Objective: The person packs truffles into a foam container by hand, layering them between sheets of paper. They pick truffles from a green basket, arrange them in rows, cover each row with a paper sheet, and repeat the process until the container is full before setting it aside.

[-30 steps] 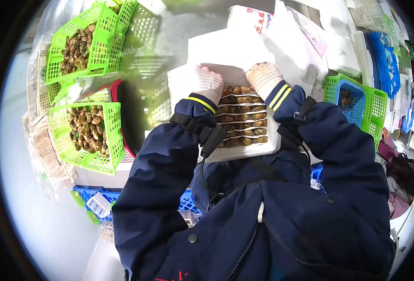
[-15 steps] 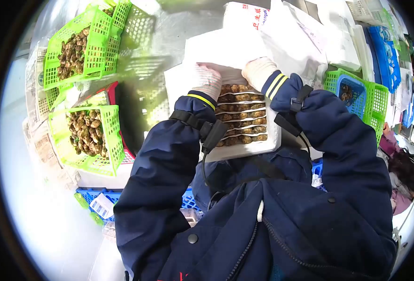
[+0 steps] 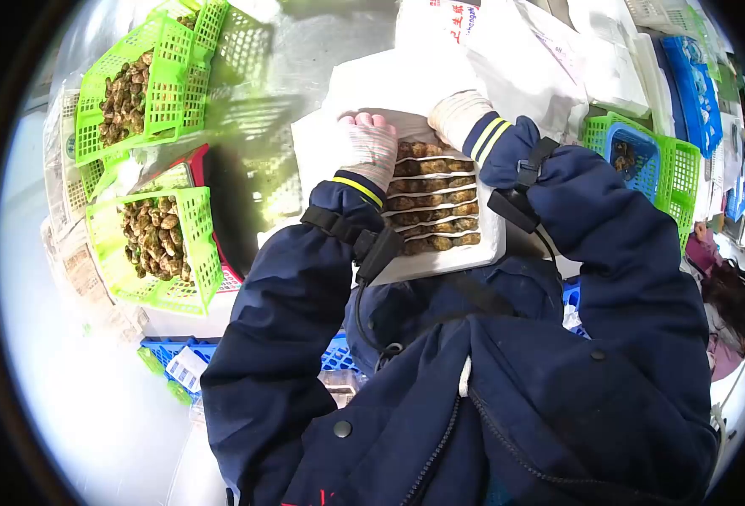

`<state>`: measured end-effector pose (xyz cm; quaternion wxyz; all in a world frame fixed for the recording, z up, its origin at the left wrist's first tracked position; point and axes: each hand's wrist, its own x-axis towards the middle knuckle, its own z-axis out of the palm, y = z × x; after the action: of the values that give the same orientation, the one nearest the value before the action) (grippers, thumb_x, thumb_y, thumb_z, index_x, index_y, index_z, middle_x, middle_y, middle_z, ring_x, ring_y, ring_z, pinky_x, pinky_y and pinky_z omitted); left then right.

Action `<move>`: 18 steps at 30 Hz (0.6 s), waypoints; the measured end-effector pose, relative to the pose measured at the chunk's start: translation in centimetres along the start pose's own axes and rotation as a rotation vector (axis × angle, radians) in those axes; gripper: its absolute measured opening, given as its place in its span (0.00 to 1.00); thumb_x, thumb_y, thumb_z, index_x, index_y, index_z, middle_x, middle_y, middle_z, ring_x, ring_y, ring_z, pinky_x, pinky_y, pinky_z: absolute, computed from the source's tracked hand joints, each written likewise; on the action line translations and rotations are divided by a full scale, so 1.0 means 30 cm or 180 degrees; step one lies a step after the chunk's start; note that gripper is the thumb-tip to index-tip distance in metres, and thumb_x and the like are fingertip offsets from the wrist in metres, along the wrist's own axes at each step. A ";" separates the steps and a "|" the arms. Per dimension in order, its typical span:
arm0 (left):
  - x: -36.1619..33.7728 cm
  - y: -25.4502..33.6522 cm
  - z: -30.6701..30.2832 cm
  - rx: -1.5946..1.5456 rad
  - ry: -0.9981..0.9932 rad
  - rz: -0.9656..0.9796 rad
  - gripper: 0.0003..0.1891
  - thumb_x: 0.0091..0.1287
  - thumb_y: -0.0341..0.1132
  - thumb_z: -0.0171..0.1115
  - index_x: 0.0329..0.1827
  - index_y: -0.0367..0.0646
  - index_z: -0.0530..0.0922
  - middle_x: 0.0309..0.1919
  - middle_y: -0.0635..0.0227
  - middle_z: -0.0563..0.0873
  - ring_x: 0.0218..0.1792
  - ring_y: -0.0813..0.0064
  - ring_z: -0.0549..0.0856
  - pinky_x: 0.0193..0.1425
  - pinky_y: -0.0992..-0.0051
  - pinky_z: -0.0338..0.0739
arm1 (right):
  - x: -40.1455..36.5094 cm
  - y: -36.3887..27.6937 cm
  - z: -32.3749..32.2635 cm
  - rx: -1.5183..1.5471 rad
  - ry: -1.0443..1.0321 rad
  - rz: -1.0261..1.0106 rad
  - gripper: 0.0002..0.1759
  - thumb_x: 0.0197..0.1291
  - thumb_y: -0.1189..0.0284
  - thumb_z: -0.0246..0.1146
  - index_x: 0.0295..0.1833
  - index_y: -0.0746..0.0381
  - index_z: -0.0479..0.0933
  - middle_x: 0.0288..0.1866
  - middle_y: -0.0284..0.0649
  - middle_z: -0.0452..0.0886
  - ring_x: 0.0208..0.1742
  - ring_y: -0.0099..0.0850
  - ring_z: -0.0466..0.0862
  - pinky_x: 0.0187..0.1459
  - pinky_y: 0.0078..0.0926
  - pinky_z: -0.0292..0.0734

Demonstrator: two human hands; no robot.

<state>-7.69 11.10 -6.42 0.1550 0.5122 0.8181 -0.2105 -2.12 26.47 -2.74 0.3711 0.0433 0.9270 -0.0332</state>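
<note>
A white foam box (image 3: 492,244) stands in front of my body, with several rows of brown, knobbly items (image 3: 433,204) parted by white strips. White paper (image 3: 381,78) lies over the far part of the box. My left hand (image 3: 367,148), in a striped glove with bare fingertips, rests at the near left edge of the paper; its fingers are bent, and what they hold, if anything, is hidden. At the right edge of the paper is my right hand (image 3: 458,116), its fingers tucked out of sight under or behind the sheet.
Green baskets (image 3: 195,244) of brown pieces stand at the left beside a red-edged device (image 3: 197,165). White packages (image 3: 524,59) lie beyond the box. A blue basket (image 3: 655,181) sits in a green one at the right. Another person (image 3: 727,308) is at the far right.
My left hand has shifted slightly, and its fingertips now show above the paper's edge. My right hand has moved slightly up and left. The view has shifted a little.
</note>
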 end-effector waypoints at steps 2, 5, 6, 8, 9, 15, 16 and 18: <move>-0.010 -0.007 -0.012 0.0030 -0.0046 0.0043 0.11 0.68 0.38 0.51 0.49 0.52 0.79 0.46 0.69 0.82 0.54 0.68 0.77 0.64 0.48 0.60 | 0.022 -0.001 -0.011 -0.0063 -0.0154 0.0025 0.12 0.53 0.69 0.63 0.42 0.59 0.85 0.40 0.45 0.86 0.43 0.43 0.86 0.43 0.42 0.82; -0.028 -0.013 -0.023 -0.0012 0.0146 0.0122 0.12 0.67 0.37 0.51 0.49 0.51 0.79 0.47 0.66 0.82 0.54 0.65 0.78 0.68 0.45 0.56 | 0.043 -0.001 0.002 -0.0040 -0.0412 0.0028 0.12 0.52 0.67 0.63 0.40 0.60 0.85 0.38 0.46 0.86 0.42 0.42 0.86 0.42 0.41 0.82; -0.028 -0.014 -0.016 -0.0138 0.0134 0.0126 0.11 0.67 0.37 0.52 0.49 0.50 0.79 0.46 0.65 0.82 0.54 0.64 0.79 0.69 0.44 0.53 | 0.063 0.001 0.030 -0.0098 -0.0394 0.0158 0.11 0.52 0.67 0.63 0.38 0.60 0.85 0.38 0.46 0.86 0.42 0.42 0.87 0.42 0.41 0.82; -0.041 -0.007 0.007 -0.0158 0.0352 0.0075 0.10 0.65 0.35 0.53 0.47 0.47 0.79 0.43 0.63 0.83 0.50 0.63 0.81 0.72 0.41 0.49 | -0.021 -0.006 0.025 -0.0162 0.0249 -0.0089 0.09 0.52 0.67 0.63 0.34 0.59 0.85 0.33 0.45 0.86 0.40 0.41 0.87 0.42 0.38 0.82; -0.047 -0.011 0.003 -0.0162 0.0361 0.0063 0.10 0.65 0.35 0.53 0.47 0.47 0.79 0.43 0.63 0.83 0.50 0.63 0.81 0.72 0.41 0.49 | -0.046 -0.004 0.042 -0.0321 0.0477 -0.0276 0.09 0.52 0.68 0.63 0.35 0.60 0.83 0.33 0.43 0.85 0.39 0.41 0.86 0.42 0.38 0.81; -0.054 -0.009 0.012 -0.0551 0.0263 0.0100 0.09 0.67 0.32 0.51 0.46 0.44 0.76 0.39 0.56 0.82 0.48 0.64 0.81 0.71 0.49 0.58 | -0.089 -0.019 0.108 0.0086 0.0586 -0.0257 0.14 0.54 0.68 0.62 0.46 0.61 0.76 0.41 0.46 0.81 0.42 0.42 0.84 0.41 0.40 0.80; -0.077 -0.003 0.011 -0.0536 0.0267 0.0107 0.09 0.67 0.32 0.51 0.46 0.44 0.76 0.39 0.56 0.82 0.48 0.64 0.81 0.71 0.49 0.58 | -0.089 -0.024 0.089 0.0096 0.0325 -0.0252 0.15 0.61 0.71 0.55 0.52 0.64 0.76 0.46 0.50 0.83 0.48 0.43 0.85 0.44 0.45 0.80; -0.137 0.005 -0.024 -0.4416 0.1430 -0.1209 0.10 0.71 0.31 0.46 0.52 0.40 0.71 0.38 0.58 0.80 0.47 0.66 0.79 0.66 0.63 0.65 | -0.108 -0.033 0.066 0.0143 0.0369 -0.0207 0.15 0.62 0.70 0.55 0.52 0.63 0.76 0.47 0.50 0.83 0.49 0.44 0.84 0.45 0.45 0.80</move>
<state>-5.81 8.34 -3.91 0.2324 0.1778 0.8492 0.4395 1.48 25.12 -1.90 0.3145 0.0233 0.9468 -0.0634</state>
